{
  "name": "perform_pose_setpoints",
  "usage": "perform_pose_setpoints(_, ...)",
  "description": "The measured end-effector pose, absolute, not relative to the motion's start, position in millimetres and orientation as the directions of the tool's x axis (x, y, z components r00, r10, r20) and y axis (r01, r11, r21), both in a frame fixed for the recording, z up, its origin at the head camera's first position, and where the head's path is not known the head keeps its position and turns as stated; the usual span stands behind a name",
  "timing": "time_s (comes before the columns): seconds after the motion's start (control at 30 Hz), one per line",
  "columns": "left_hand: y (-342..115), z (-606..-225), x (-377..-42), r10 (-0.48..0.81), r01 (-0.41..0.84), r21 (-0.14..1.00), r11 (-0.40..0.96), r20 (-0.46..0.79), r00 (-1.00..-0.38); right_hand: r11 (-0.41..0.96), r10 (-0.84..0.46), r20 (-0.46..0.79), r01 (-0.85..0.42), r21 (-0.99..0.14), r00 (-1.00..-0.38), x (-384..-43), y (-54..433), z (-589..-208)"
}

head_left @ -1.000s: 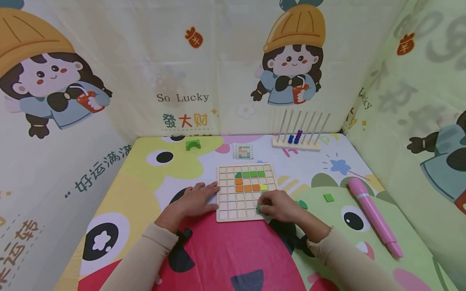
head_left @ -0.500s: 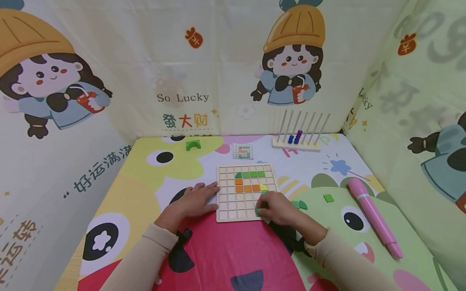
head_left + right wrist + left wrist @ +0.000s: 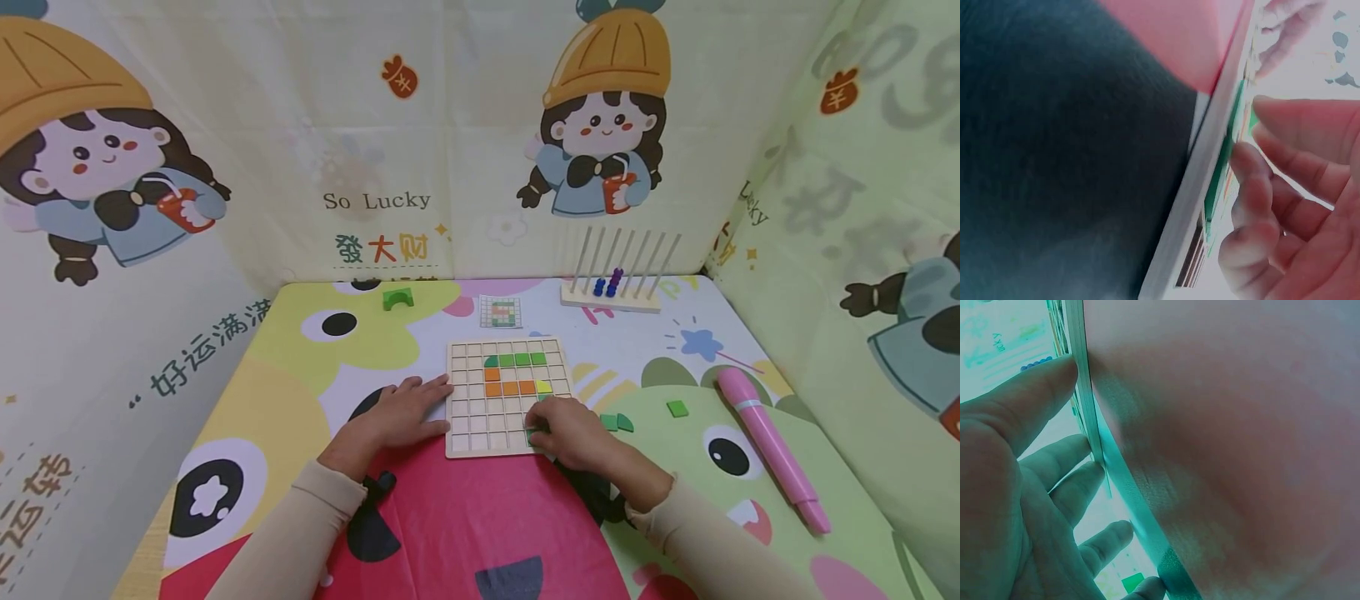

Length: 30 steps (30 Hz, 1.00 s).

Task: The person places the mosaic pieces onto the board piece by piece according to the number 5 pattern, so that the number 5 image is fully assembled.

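Note:
A wooden grid board (image 3: 468, 421) lies on the table, holding green, orange and yellow tiles. My left hand (image 3: 405, 410) rests at the board's left edge with its fingers spread and fairly straight, fingertips touching the edge in the left wrist view. Over the lower right of the board, my right hand (image 3: 566, 429) has curled fingers, with thumb and fingertips at a green tile (image 3: 533, 438) in the bottom row. The hand hides part of that tile and the cells around it. In the right wrist view, green pieces (image 3: 1221, 165) lie flat along the board beside the fingertips.
Right of the board lie loose green pieces (image 3: 609, 422) and a green square (image 3: 678, 408). A pink pen-shaped toy (image 3: 776, 454) is farther right. Behind stand a pattern card (image 3: 500, 312), a rod stand (image 3: 609, 298) with beads, and a green arch block (image 3: 397, 298).
My right hand has shifted slightly left over the board's lower right, and the green tile at its fingertips sits a little lower and more to the left. The left hand stays in place.

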State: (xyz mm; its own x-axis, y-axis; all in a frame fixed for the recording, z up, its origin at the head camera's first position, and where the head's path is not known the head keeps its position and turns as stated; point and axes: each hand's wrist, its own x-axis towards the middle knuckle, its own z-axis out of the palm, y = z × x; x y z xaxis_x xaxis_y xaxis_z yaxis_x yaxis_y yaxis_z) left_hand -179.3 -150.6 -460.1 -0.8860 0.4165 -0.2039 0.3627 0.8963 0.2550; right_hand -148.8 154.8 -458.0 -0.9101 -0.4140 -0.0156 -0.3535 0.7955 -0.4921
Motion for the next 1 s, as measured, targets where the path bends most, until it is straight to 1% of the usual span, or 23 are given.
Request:
perform_pose_setpoints(0.2, -150.5, -460.4, -179.4, 0.409, 0.354, 0.255, 0.9, -0.208, -0.888, 0.713, -0.456, 0.002, -0.367, -0.597, -0.89, -150.5, 173.0, -453.7)
perform_pose_setpoints(0.33, -150.6, -461.6, -179.8, 0.41, 0.355, 0.255, 0.9, -0.212, -0.887, 0.713, -0.441, -0.005, -0.347, -0.61, -0.898, -150.8, 188.0, -450.9)
perform_pose_setpoints(0.5, -150.7, -460.9, -178.7, 0.411, 0.355, 0.257, 0.899, -0.215, -0.886, 0.728, -0.415, -0.064, -0.289, -0.621, -0.908, -148.7, 203.7, -449.2)
perform_pose_setpoints(0.6, -150.6, -460.1, -178.3, 0.413, 0.357, 0.256, 0.898, -0.213, -0.886, 0.751, -0.392, -0.1, -0.255, -0.609, -0.915, -147.4, 213.0, -449.6)
perform_pose_setpoints(0.73, -150.3, -460.8, -178.6, 0.413, 0.358, 0.254, 0.898, -0.214, -0.885, 0.794, -0.359, -0.112, -0.24, -0.559, -0.927, -145.7, 226.1, -450.3)
perform_pose_setpoints(1.0, -149.6, -461.1, -178.8, 0.408, 0.355, 0.252, 0.9, -0.207, -0.889, 0.825, -0.343, -0.048, -0.277, -0.492, -0.938, -144.9, 250.2, -453.6)
